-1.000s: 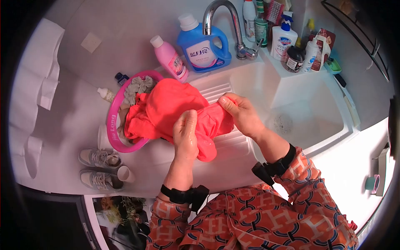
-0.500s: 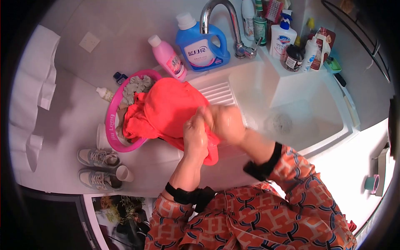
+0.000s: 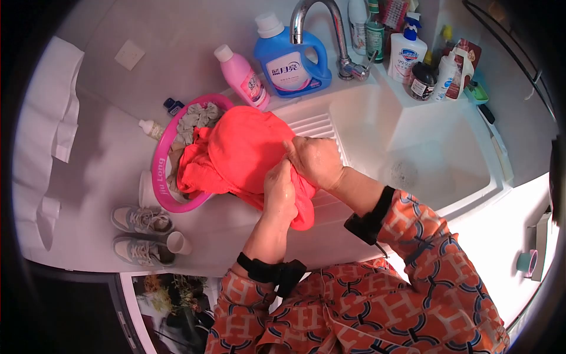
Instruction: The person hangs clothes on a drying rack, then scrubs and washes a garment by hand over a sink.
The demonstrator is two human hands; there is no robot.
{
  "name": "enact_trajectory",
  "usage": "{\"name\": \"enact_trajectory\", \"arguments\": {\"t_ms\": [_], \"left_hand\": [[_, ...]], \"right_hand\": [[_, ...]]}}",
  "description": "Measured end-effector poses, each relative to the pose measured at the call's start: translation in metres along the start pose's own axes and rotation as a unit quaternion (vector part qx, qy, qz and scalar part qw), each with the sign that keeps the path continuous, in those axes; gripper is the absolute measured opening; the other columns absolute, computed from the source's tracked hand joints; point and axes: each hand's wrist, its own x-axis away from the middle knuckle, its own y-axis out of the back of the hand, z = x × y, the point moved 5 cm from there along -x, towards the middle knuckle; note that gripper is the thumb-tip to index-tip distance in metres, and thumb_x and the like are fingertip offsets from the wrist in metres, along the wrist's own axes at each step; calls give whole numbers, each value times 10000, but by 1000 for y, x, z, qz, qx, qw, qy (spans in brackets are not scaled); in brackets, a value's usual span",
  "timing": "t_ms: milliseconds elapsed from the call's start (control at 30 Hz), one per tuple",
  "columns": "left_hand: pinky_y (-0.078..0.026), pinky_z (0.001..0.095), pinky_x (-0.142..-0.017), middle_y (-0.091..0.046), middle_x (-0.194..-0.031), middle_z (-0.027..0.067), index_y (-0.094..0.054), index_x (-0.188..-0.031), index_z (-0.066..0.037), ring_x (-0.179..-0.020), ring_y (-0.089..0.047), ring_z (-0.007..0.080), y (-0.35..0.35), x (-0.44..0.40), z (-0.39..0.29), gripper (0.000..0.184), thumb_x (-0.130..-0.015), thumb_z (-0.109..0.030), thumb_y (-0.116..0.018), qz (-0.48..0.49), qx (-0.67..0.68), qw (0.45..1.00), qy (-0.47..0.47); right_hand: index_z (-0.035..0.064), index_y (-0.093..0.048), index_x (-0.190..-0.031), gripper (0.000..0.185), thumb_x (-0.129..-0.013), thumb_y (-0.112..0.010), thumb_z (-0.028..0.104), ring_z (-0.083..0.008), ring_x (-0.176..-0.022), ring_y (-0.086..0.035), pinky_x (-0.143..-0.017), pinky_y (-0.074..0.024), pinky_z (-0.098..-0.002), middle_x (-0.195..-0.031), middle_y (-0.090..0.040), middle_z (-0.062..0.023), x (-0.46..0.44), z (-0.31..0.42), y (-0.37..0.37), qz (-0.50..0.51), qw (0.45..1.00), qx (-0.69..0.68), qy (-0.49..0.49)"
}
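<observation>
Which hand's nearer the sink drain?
Right. In the picture, the right hand is left of the sink drain, gripping the red cloth; the left hand, gripping the same cloth, is farther left.

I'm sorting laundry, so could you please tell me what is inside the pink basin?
Grey cloth and brown cloth show inside the pink basin; the red cloth over it hides the rest.
</observation>
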Motion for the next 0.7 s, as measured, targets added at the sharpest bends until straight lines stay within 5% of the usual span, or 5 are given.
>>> {"name": "enact_trajectory", "arguments": {"t_ms": [100, 233, 367, 633, 700], "left_hand": [[-461, 296, -735, -564, -921, 35, -557, -937, -27, -829, -549, 119, 15, -17, 11, 257, -951, -246, -423, 228, 211, 948, 72], [-459, 308, -732, -557, -863, 27, -550, -947, -78, -807, -551, 145, 12, -7, 7, 257, -962, -274, -384, 5, -50, 999, -3], [-472, 304, -748, -572, -931, 28, -552, -997, -61, -864, -565, 142, 22, -2, 6, 234, -944, -263, -447, -27, -13, 999, 34], [-469, 313, -803, -576, -974, 51, -564, -994, -56, -936, -558, 159, 28, -2, 15, 213, -925, -241, -485, -57, 28, 997, 47], [-477, 313, -791, -583, -966, 64, -565, -978, -32, -920, -570, 161, 4, 4, -3, 255, -928, -270, -488, 13, 3, 1000, 9]], "right_hand": [[74, -552, -705, 297, -871, -517, 318, -272, -468, -563, -444, -438, -384, -553, -558, -109, 9, 36, 19, -71, 992, 13, 108], [70, -532, -685, 245, -848, -565, 249, -280, -528, -585, -476, -448, -378, -568, -548, -118, 0, -4, -2, 10, 1000, -12, -24], [78, -510, -663, 261, -845, -577, 253, -280, -530, -585, -471, -445, -379, -576, -553, -122, 12, 39, 14, -79, 990, -41, 112], [63, -517, -645, 309, -866, -548, 277, -309, -543, -581, -490, -451, -400, -595, -552, -156, 6, 14, 4, -33, 994, -51, 94], [52, -530, -662, 345, -895, -521, 307, -263, -533, -579, -503, -451, -374, -605, -566, -127, -10, -26, -4, 48, 997, -31, -53]]}}
